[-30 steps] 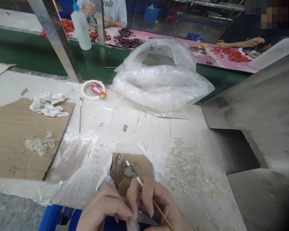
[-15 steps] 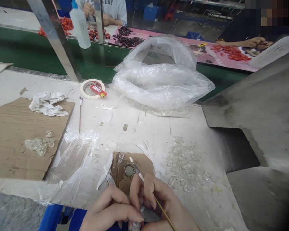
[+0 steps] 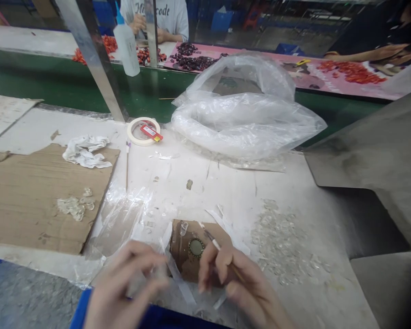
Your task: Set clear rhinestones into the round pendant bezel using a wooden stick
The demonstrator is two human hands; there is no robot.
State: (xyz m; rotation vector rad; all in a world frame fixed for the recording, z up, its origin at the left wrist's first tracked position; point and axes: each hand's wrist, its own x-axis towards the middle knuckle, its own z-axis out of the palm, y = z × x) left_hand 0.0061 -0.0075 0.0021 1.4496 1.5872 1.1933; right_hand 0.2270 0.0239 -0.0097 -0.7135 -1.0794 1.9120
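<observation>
R hand (image 3: 239, 283) pinches a thin wooden stick w/ white tip (image 3: 215, 242), tip just beside a round brass-rimmed setting (image 3: 196, 247) on a small brown cardboard scrap (image 3: 183, 256). L hand (image 3: 123, 288) blurred, fingers on a clear plastic strip (image 3: 178, 278). Heap of clear glass stones (image 3: 281, 246) to the right on the white desk (image 3: 226, 187). Big clear plastic bag (image 3: 243, 114) and masking tape roll (image 3: 143, 131) behind.

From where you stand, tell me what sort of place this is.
Probably a small-parts assembly workshop. A green conveyor belt runs past the workbench, other people sit behind heaps of red beads, and clear stones lie loose by the right hand.
</observation>
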